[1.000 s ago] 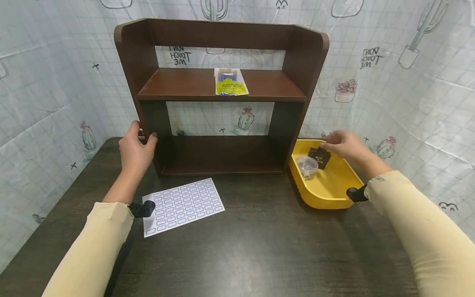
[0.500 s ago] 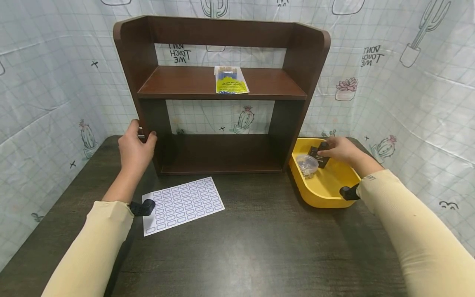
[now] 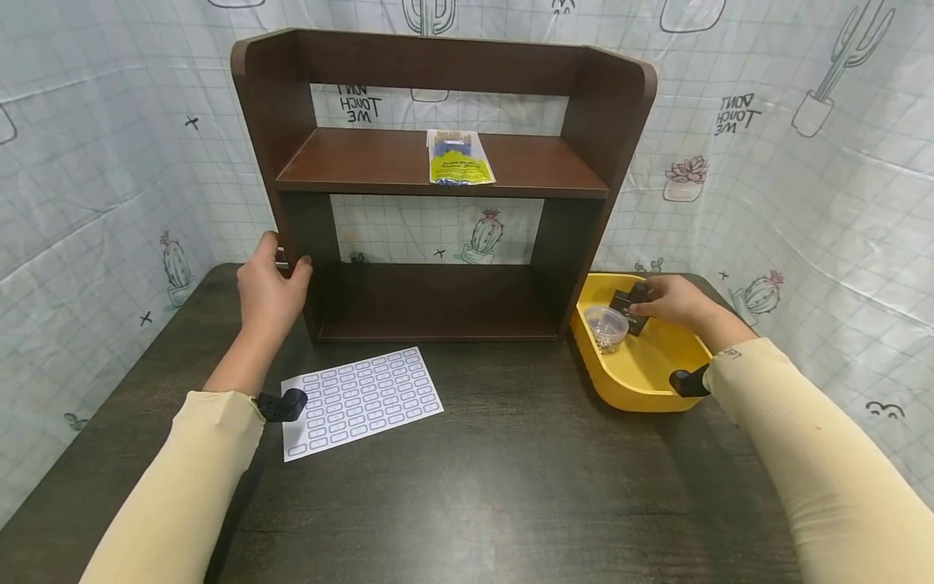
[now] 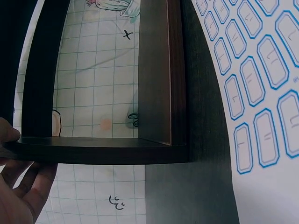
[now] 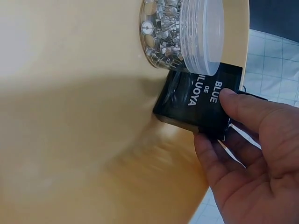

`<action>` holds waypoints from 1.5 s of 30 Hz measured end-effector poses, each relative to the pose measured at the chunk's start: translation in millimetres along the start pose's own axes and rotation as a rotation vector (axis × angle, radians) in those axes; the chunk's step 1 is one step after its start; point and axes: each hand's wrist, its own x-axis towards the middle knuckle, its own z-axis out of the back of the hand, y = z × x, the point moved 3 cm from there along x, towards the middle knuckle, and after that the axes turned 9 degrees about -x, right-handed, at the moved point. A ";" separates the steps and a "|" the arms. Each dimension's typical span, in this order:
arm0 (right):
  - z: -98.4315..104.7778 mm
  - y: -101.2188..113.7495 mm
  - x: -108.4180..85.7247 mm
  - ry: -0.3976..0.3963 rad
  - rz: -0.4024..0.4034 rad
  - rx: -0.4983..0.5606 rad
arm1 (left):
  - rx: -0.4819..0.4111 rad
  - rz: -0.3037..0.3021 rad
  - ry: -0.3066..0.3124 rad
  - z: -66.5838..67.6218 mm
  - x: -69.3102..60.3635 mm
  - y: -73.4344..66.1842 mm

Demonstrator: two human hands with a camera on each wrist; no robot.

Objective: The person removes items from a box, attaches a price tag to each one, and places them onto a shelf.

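Head view, right arm (image 3: 799,442) outstretched, grip (image 3: 677,300) pinching black box (image 3: 623,302)

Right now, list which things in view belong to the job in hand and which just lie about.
Likely for the job:
black box, held by right hand
brown shelf, gripped by left hand
yellow bin

Apparently lying about:
clear tub
printed sheet
packet

The dark, grained tabletop (image 3: 496,487) carries an upright brown shelf unit (image 3: 619,122), a white printed sheet (image 3: 362,403) lying flat before its left part, and a yellow tray (image 3: 649,365) just beside its right side. On the unit's upper shelf (image 3: 365,162) lies a flat packet (image 3: 460,161).
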 end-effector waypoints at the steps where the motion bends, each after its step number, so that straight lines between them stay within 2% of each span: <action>1: 0.7 0.5 -0.1 -0.003 0.000 -0.003 | 0.002 0.000 -0.001 0.6 0.0 -0.6; 13: 4.5 0.3 1.5 -0.064 0.036 -0.020 | -0.020 0.000 0.003 0.9 -0.6 -0.3; 18: 10.8 7.9 -2.1 -0.088 0.043 0.099 | -0.021 0.006 -0.005 1.9 -2.6 2.5; 22: 15.8 15.4 -8.3 -0.156 0.064 0.152 | -0.021 -0.005 -0.007 2.3 -3.2 3.7; 28: 20.1 24.1 -20.9 -0.266 0.108 0.131 | -0.029 -0.009 -0.002 1.1 -1.5 2.1; 39: 16.2 47.0 -48.3 -0.305 0.174 0.162 | -0.017 -0.007 0.002 -1.1 1.9 2.7; 45: 10.7 68.1 -65.0 -0.267 0.222 0.143 | -0.019 -0.016 -0.006 -0.5 2.0 4.7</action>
